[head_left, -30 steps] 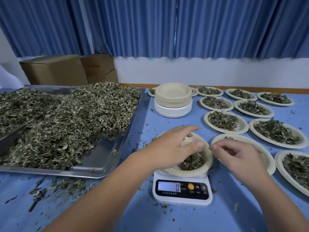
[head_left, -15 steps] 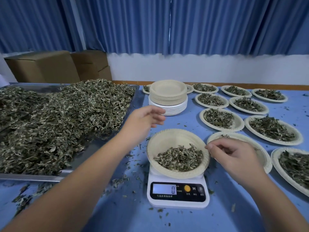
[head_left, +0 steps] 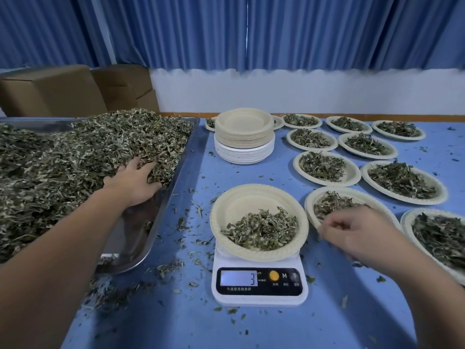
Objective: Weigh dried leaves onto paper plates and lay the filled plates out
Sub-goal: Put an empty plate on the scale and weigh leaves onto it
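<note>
Weighing station seen from the head camera. A digital kitchen scale (head_left: 259, 285) stands on the blue table (head_left: 251, 328) near its front edge; its display reads 3. On its platform rests a paper plate (head_left: 251, 192), tilted slightly towards the viewer, with a small portion of leaves (head_left: 261, 229) gathered in its near half.

To the left lies a steel tray (head_left: 141, 238) carrying a large heap of dried leaves (head_left: 75, 159). The left hand (head_left: 133, 180) lies palm down on the right-hand slope of this heap, its fingers spread and nearly straight, the tips sunk among the leaves.

The right hand (head_left: 352, 230) hovers just right of the scale, over the near rim of the closest of the filled plates (head_left: 324, 167). Its fingers are curled inwards; whether they pinch any fragments cannot be made out.

The filled plates are laid out in rows across the right half of the table, reaching back to its far edge. Behind the scale stands a stack of empty plates (head_left: 244, 134), beige ones above white ones. Leaf crumbs (head_left: 173, 268) are scattered between tray and scale. Cardboard boxes (head_left: 50, 91) and blue curtains (head_left: 251, 34) close the background.
</note>
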### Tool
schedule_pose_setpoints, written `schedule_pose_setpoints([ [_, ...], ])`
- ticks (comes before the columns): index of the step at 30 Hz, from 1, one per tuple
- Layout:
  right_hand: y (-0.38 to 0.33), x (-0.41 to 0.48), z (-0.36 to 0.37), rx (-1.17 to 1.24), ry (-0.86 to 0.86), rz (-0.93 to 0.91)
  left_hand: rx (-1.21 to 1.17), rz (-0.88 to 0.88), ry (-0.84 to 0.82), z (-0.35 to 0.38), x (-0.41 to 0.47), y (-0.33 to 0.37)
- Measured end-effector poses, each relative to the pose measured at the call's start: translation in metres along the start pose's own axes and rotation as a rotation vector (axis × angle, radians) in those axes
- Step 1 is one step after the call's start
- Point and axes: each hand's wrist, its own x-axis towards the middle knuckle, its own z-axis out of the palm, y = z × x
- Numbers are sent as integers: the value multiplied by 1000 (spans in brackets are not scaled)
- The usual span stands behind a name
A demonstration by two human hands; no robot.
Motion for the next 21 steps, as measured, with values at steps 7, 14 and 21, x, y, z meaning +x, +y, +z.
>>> schedule_pose_setpoints([
  [7, -3, -4, 11, -21, -355, 58, 89, 31, -4, 7, -4, 2],
  [14, -5, -2, 17, -24, -366, 42, 47, 150, 36, 7, -10, -1],
  [21, 3, -3, 8, 45, -462, 42, -9, 157, 142, -1, -23, -6],
])
